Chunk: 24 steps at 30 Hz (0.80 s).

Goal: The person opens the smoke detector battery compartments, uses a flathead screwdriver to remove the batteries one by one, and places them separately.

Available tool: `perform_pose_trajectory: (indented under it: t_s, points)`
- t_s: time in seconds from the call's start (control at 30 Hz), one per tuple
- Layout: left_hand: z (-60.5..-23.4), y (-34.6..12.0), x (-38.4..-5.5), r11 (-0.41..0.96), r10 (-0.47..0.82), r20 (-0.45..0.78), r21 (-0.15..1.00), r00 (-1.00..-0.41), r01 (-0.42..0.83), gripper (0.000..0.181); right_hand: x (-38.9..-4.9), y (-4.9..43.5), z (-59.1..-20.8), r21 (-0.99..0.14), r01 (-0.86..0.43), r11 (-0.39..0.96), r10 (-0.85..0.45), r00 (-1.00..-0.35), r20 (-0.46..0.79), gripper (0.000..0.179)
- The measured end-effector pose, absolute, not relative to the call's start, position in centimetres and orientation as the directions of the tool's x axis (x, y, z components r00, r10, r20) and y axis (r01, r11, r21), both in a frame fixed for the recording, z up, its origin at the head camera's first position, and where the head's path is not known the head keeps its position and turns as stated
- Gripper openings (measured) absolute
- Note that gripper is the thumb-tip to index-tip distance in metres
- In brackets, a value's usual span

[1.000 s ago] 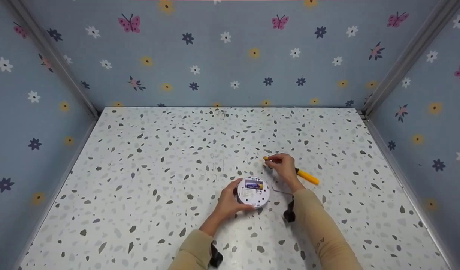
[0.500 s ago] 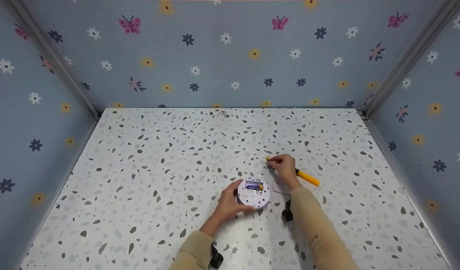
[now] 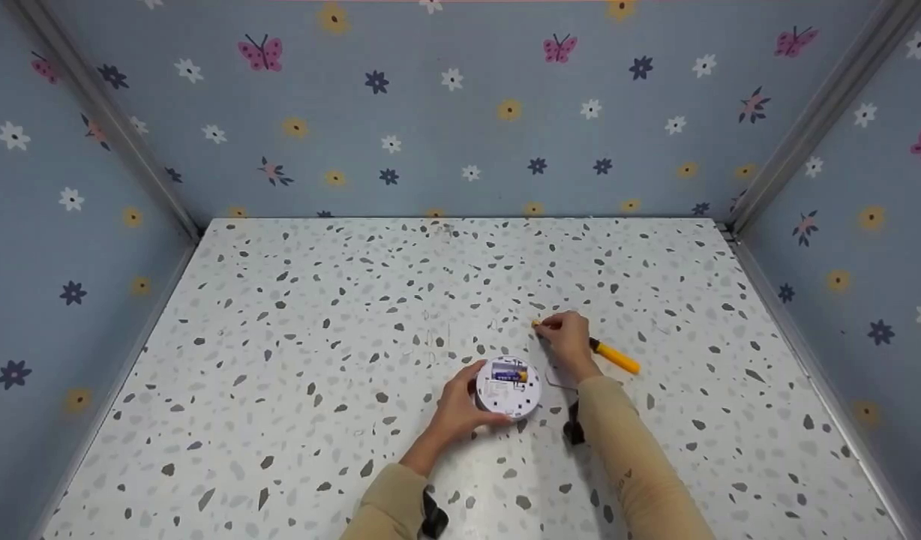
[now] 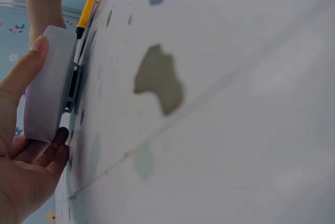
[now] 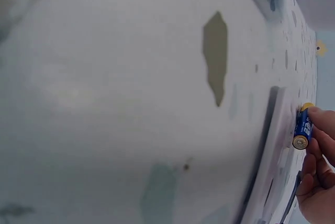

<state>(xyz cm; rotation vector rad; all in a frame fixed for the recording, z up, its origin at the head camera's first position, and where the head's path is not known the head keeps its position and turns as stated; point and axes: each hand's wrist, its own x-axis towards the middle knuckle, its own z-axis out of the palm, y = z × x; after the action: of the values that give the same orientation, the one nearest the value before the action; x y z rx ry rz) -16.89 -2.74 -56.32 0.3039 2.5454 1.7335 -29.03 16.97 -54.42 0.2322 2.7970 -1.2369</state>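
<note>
My left hand (image 3: pixel 460 401) grips a round white battery-powered device (image 3: pixel 498 401) by its left side, thumb along the near edge. Its open battery compartment faces up and holds one blue battery (image 3: pixel 508 376) with a yellow end. In the left wrist view the white casing (image 4: pixel 49 88) stands edge-on, with a grey bracket (image 4: pixel 73 88) on its underside. My right hand (image 3: pixel 569 341) pinches another blue-and-yellow battery (image 5: pixel 303 128) between thumb and fingers, beyond and to the right of the device. Only its yellow tip shows in the head view.
A screwdriver with a yellow handle (image 3: pixel 618 358) lies just right of my right hand, its shaft hidden behind the hand. A flat white piece (image 5: pixel 269 156) lies on the speckled tabletop (image 3: pixel 318 300) by my right wrist. Patterned panels (image 3: pixel 460 112) enclose the back and sides.
My right hand has shifted slightly toward me with the battery, which has turned a little in the fingers. The right forearm has swung slightly left. My left hand and the device stay put.
</note>
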Motion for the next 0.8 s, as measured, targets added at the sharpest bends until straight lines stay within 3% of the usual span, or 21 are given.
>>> perform_pose_trajectory:
  t_s: [0.6,0.8]
  points:
    - [-56.6,-2.7,-17.0,0.335,0.196,0.092,0.929,-0.976,0.155,0.101,-28.0,17.6,-53.8,-0.785,0.135,0.605,0.088,-0.991,-0.103,0.018]
    - [-56.4,-2.7,-16.9,0.355,0.192,0.074,0.924,-0.979,0.14,0.101,-27.2,18.0,-53.3,-0.788,0.055,0.613,0.043,-0.998,-0.037,0.018]
